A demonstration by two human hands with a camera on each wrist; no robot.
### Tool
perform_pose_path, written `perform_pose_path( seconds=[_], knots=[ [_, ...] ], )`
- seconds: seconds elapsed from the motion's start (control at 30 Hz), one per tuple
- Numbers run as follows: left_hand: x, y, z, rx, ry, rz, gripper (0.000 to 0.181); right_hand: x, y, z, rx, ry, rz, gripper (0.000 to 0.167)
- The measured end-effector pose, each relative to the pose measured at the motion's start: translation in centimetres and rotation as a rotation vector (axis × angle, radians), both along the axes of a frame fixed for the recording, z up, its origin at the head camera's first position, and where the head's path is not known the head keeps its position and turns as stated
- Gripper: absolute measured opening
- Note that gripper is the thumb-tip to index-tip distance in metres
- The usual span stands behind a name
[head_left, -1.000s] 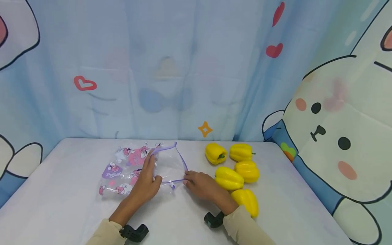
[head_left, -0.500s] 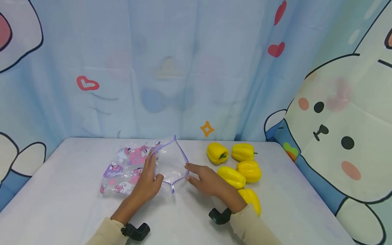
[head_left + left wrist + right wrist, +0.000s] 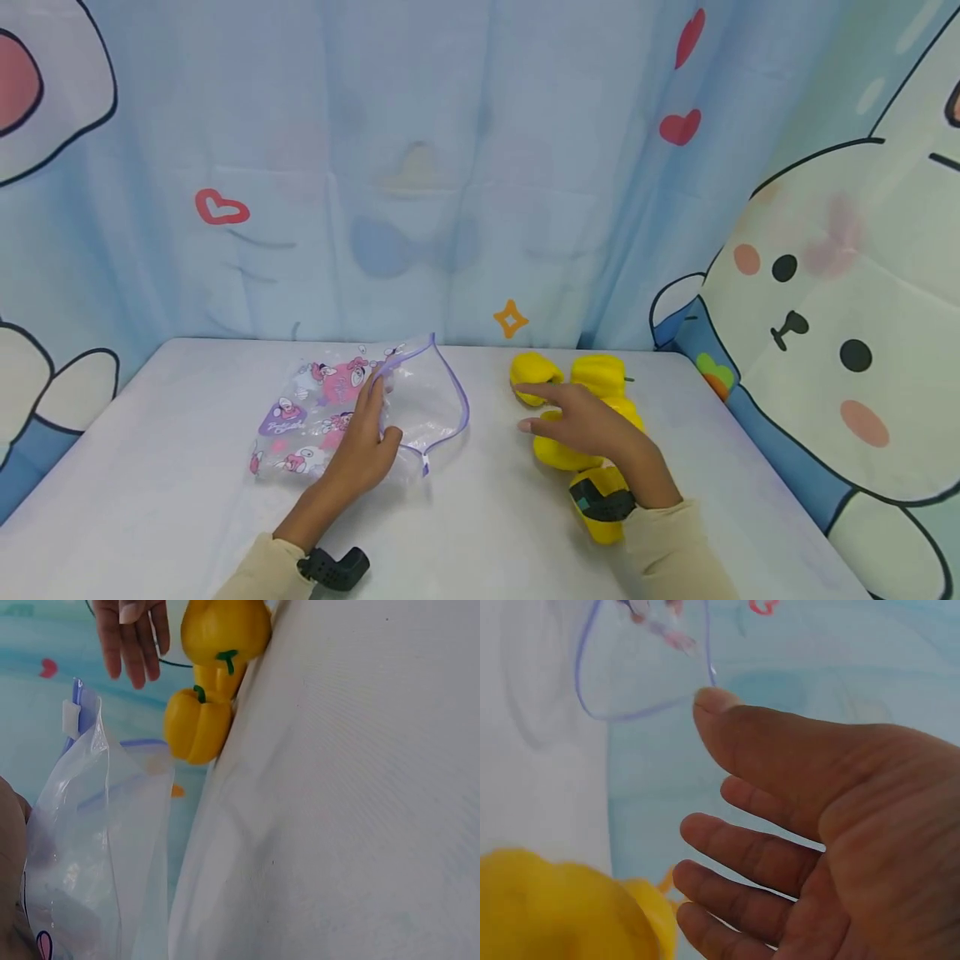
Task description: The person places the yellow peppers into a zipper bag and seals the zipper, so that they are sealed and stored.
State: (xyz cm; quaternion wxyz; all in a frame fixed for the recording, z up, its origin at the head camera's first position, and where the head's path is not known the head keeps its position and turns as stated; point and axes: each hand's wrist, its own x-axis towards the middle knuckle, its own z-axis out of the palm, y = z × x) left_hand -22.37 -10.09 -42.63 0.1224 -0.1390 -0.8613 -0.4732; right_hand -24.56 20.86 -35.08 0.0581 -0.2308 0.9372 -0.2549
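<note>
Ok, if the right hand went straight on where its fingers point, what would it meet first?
Probably the purple rim of the plastic bag; the right hand seems raised above the yellow peppers, though depth is unclear.

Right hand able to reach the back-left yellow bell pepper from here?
Probably yes: the right hand looks empty and close to the back-left yellow bell pepper, with nothing visible in between.

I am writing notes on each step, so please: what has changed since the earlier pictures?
The right hand left the bag and moved right, now above the peppers. The left hand stays on the bag, which lies where it was.
</note>
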Motion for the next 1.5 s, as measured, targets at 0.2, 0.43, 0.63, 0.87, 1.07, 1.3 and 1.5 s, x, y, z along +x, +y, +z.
perform_pose_path(
  seconds=[0.2, 0.43, 0.63, 0.87, 1.07, 1.3, 1.5],
  knots=[
    [0.2, 0.0, 0.2, 0.014, 0.000, -0.008, 0.075, -0.3, 3.1, 0.8, 0.023, -0.137, 0.001, 0.067],
    [0.2, 0.1, 0.5, 0.028, -0.003, -0.012, 0.074, -0.8, 5.0, 0.3, 0.082, -0.241, -0.002, 0.072],
    [0.3, 0.1, 0.6, 0.033, -0.004, -0.017, 0.074, -1.2, 5.1, -0.4, 0.104, -0.204, 0.004, 0.065],
    [0.4, 0.2, 0.8, 0.033, -0.026, -0.028, 0.073, -1.9, 4.2, -1.3, 0.054, -0.151, 0.042, 0.060],
    [0.5, 0.2, 0.7, 0.023, -0.033, -0.031, 0.073, -1.8, 3.5, -1.2, 0.048, -0.167, 0.023, 0.057],
    [0.6, 0.3, 0.7, 0.020, -0.036, -0.040, 0.073, -1.7, 3.0, -1.1, 0.064, -0.139, 0.013, 0.053],
    [0.8, 0.4, 1.1, 0.018, -0.037, -0.066, 0.074, -1.7, 2.7, -0.7, -0.011, -0.004, 0.003, 0.053]
  ],
)
